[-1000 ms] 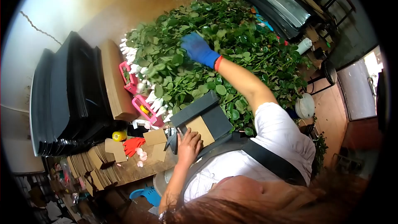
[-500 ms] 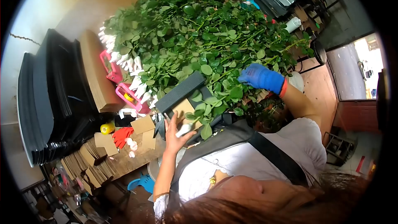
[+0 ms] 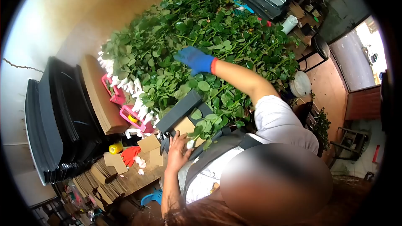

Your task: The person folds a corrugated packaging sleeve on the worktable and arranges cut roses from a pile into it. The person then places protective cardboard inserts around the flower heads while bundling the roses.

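Observation:
My left hand (image 3: 179, 148), bare, has its fingers stretched out and touches a tan cardboard piece (image 3: 183, 126). Right against its thumb side is the white-wrapped head of a rose (image 3: 191, 144); the leafy stem runs up and to the right. Just beyond the fingers stands a dark grey corrugated board (image 3: 178, 111). My right hand (image 3: 196, 60), in a blue glove with a red cuff, reaches over a big heap of leafy rose stems (image 3: 234, 46). Its fingers are extended among the leaves, with tips partly hidden and no stem visible in them.
Several white-wrapped flower heads (image 3: 136, 88) line the heap's left side near pink-handled holders (image 3: 140, 119). Black sheets (image 3: 69, 113) stand at left. A yellow tape roll (image 3: 115, 148), red glove (image 3: 130, 155) and cardboard stacks (image 3: 109, 178) lie on the bench (image 3: 146, 171). A white bucket (image 3: 300, 84) is at right.
My right hand has moved left and farther across the heap. My left hand stays by the cardboard and the rose head. The view has shifted slightly.

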{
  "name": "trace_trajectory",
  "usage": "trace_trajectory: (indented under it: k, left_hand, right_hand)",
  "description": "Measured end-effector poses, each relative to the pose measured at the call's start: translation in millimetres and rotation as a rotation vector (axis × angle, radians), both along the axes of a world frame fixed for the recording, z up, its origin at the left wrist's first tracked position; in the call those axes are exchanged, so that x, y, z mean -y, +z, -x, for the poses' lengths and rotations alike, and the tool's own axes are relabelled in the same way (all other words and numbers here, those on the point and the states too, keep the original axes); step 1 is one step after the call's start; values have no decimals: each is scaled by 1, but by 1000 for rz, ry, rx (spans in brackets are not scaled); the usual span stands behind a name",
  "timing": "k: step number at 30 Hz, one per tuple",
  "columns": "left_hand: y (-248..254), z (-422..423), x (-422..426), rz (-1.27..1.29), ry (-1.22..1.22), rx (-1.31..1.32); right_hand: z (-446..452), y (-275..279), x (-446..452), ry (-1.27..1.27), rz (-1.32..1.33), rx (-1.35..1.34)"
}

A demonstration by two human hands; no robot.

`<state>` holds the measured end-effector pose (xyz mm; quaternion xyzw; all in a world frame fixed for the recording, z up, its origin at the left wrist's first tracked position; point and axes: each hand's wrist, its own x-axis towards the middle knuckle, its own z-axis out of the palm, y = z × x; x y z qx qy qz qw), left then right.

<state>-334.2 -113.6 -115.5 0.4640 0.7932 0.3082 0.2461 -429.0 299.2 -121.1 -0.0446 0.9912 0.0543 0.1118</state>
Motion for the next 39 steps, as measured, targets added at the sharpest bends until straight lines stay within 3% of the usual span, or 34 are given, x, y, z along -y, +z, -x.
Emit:
trace_trajectory:
  k: [1, 3, 5, 7, 9, 11, 12, 13, 15, 17, 18, 19, 21, 24, 27, 34, 37, 38, 39]
  left_hand:
    - [2, -2, -2, -5, 17, 8]
    - [-2, -4, -2, -33, 36, 13]
    - [-5, -6, -1, 1, 58, -6]
    - [-9, -7, 0, -7, 44, -33]
    - [-13, -6, -2, -55, 41, -23]
    - [-15, -7, -3, -71, 32, -25]
    - [-15, -7, -3, -63, 22, -32]
    - [-15, -6, -3, -53, 14, -42]
    - [-11, -6, -6, -18, -3, -52]
    - [-11, -4, -5, 11, -15, -49]
    - [-15, -4, -3, 27, -22, -62]
    - [-18, -4, -3, 22, -16, -57]
    - [-21, -6, -1, 19, -7, -42]
    - [-25, -7, 1, 2, -8, -68]
    - [-28, -5, 0, -25, -17, -77]
    - [-29, -6, 0, -37, -26, -82]
    - [-30, -5, 2, -9, -48, -88]
    - [-31, -5, 3, -8, -47, -77]
    - [-31, -6, 4, -16, -50, -89]
  right_hand:
    - [13, -26, -2, 34, -89, -64]
    - [35, -31, -3, 20, 113, 147]
    - [50, -28, -8, 49, 143, 67]
    - [51, 4, -6, 83, 176, -43]
    - [41, 74, 8, 118, 225, -198]
    - [47, 128, 14, 80, 111, -2]
    - [53, 138, 3, -19, 277, 106]
    - [70, 136, -11, 122, 232, 39]
    - [126, 93, -45, 255, 270, 149]
    - [124, 85, -45, -60, -31, 0]
    - [130, 81, -43, -84, -397, -198]
    - [124, 77, -47, -28, -315, -483]
    - [97, 99, -31, -247, 300, -371]
    - [59, 102, -35, -153, 386, 202]
    - [47, 44, -36, -170, 41, 184]
    - [57, -50, -48, -184, -377, -282]
    - [69, -3, -36, -281, -205, 135]
    - [64, 20, -31, -279, -220, 75]
    - [50, 35, -31, -221, -198, -171]
